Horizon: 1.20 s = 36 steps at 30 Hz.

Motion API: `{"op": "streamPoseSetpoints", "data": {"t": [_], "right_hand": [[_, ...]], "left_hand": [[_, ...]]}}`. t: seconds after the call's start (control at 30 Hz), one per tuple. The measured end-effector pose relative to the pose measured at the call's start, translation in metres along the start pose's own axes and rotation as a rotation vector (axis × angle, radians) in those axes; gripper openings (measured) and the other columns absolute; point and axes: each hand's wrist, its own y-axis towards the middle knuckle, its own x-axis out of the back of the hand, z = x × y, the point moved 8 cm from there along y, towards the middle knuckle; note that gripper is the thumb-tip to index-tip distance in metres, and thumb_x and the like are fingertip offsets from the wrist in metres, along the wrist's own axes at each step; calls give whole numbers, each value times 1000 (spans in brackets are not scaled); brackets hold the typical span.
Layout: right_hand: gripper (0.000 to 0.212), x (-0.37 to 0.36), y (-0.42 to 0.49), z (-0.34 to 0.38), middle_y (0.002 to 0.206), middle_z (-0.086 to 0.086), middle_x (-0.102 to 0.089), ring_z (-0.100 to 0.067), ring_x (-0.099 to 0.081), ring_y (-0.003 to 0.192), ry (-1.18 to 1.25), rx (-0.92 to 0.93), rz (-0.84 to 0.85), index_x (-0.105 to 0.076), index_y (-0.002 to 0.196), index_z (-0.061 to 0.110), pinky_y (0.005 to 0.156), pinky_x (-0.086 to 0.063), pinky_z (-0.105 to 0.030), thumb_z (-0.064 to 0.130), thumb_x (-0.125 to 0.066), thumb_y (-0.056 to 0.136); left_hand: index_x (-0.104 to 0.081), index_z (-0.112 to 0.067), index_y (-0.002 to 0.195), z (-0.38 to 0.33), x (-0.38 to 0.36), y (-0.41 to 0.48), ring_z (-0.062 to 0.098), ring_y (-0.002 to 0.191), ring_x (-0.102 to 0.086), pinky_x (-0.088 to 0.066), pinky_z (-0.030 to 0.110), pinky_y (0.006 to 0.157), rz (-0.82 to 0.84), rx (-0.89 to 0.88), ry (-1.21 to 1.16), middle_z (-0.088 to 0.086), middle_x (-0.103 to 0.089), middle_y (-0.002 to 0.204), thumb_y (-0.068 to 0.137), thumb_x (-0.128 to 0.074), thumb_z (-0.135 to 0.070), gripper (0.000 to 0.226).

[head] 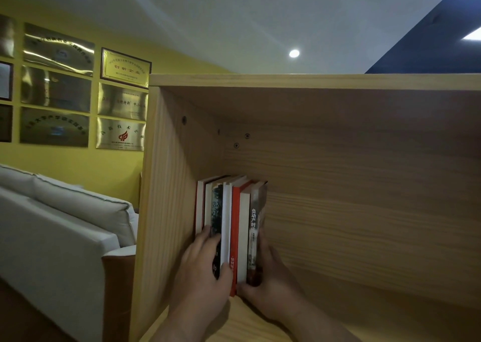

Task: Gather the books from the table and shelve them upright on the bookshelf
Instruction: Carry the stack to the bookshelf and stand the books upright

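Several books (235,211) stand upright in a row at the left end of a wooden bookshelf (338,185) compartment, against its left side panel. Red, white and dark spines show. The rightmost book (256,219) has a dark spine with white characters. My left hand (201,271) presses on the spines of the left books, fingers spread over them. My right hand (270,287) wraps around the right side and bottom of the rightmost book. Both hands squeeze the row together from either side.
The shelf board (260,323) stretches right of the books, with the back panel close behind. A white sofa (65,232) stands left of the bookshelf. Gold plaques (122,99) hang on the yellow wall above it.
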Motion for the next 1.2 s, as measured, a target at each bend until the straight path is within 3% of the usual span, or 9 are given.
{"op": "streamPoseSetpoints", "data": {"t": [0.1,0.2,0.33,0.47,0.57,0.7,0.83,0.97,1.2], "right_hand": [[124,1,-1,2,154,7,-39,-11,-57,126,-80,-22,-24,25,148,57,98,-52,-30,71,-66,64],[120,4,-3,5,146,8,-48,-11,-62,118,-95,-27,-43,22,149,58,93,-53,-27,68,-65,67],[103,3,-3,4,150,13,-44,-6,-59,120,-25,14,-29,18,145,66,97,-50,-25,61,-59,79],[90,2,0,-2,155,18,-35,-1,-55,125,58,51,-55,15,130,80,105,-51,-31,56,-57,82],[91,-1,1,-4,154,20,-36,1,-56,124,74,58,-53,14,128,83,104,-52,-31,53,-59,82],[96,-2,3,-8,146,18,-48,0,-57,123,91,16,-69,9,134,81,105,-52,-33,57,-64,75],[92,2,3,-8,140,20,-50,-1,-57,122,137,-9,-85,-5,130,83,104,-52,-35,58,-70,68],[91,8,0,-6,137,21,-48,-3,-57,122,164,-23,-124,-14,125,85,101,-55,-37,58,-74,62],[114,11,-4,-1,144,16,-42,-7,-51,128,97,-22,-103,5,144,71,106,-49,-35,56,-76,64]], "left_hand": [[-45,-32,147,1,-1,1,5,144,-21,-32,26,117,-24,-29,73,-16,-29,155,96,-55,-24,52],[-41,-33,149,3,0,3,7,137,-29,-36,22,110,-26,7,139,-11,-37,144,96,-60,-27,57],[-42,-36,143,-1,4,2,6,126,-43,-47,25,102,-22,22,72,-14,-39,133,92,-67,-28,58],[-38,-37,150,-15,-4,-5,-1,137,-30,-36,18,111,28,-166,90,-20,-33,147,98,-56,-27,56],[-30,-39,153,-9,-8,-2,4,143,-22,-36,23,115,49,-142,117,-15,-24,154,100,-52,-22,60],[-23,-46,152,-2,-11,0,4,134,-23,-38,17,107,71,-115,130,-10,-29,144,98,-53,-20,66],[-37,-43,149,-1,-8,1,-3,123,-26,-31,11,99,39,-113,40,-15,-37,135,96,-55,-15,62],[-43,-39,143,0,-6,2,0,129,-28,-32,17,102,28,-73,-10,-18,-36,137,94,-56,-16,56],[-47,-30,136,6,-4,4,-2,116,-33,-36,15,94,-18,18,-27,-13,-41,131,94,-60,-19,46]]}}
